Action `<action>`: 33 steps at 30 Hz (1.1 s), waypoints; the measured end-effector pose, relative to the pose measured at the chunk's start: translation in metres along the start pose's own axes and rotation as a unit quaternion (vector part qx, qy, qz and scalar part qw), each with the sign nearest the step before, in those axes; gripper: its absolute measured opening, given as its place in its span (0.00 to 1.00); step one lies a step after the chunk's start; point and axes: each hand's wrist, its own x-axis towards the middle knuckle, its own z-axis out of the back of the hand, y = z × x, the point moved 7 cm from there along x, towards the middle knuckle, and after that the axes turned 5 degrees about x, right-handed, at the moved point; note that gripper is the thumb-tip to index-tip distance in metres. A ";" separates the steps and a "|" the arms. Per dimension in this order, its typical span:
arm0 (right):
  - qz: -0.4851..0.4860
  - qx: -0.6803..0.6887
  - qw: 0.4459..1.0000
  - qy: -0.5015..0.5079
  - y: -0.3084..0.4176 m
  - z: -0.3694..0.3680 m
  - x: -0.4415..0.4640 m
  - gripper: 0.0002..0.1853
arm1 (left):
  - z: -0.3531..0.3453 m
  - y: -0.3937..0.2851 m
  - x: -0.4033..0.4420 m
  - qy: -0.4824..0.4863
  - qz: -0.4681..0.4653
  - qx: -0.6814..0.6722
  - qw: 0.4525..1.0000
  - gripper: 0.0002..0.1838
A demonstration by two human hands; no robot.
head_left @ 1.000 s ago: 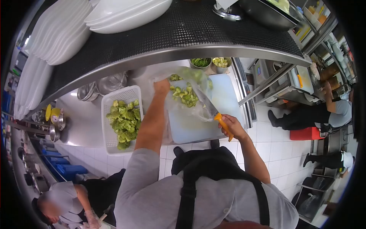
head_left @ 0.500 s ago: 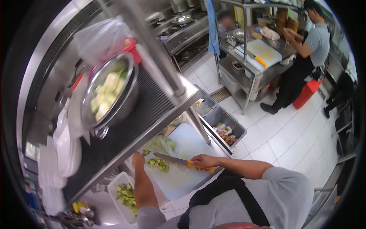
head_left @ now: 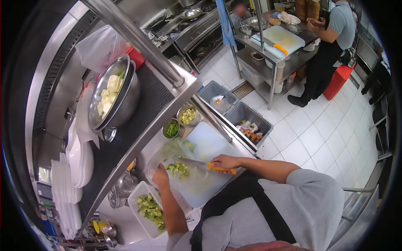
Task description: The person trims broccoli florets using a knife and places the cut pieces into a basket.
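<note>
Chopped green broccoli (head_left: 179, 170) is set on a pale-blue board (head_left: 213, 142), nearer the left hand (head_left: 161, 176), pinching a clear plastic bag (head_left: 167, 149); a left-pointing, orange-handled steel knife (head_left: 205, 165) is gripped by the right hand (head_left: 225, 162).

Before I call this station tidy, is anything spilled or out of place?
The white basket of greens beside the left forearm seems to jut past the edge of the counter, so it might tip; no clear spill.

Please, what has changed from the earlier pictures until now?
Since the first picture, the head view has turned right, bringing grey bins into clearer sight. Nothing was visibly taken or let go. Unchanged: right hand holds the knife, left hand at the plastic bag.
</note>
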 end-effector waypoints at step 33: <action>-0.034 -0.049 0.998 -0.022 0.008 -0.011 -0.007 0.21 | -0.028 -0.044 -0.072 0.087 0.017 -0.259 0.962 0.15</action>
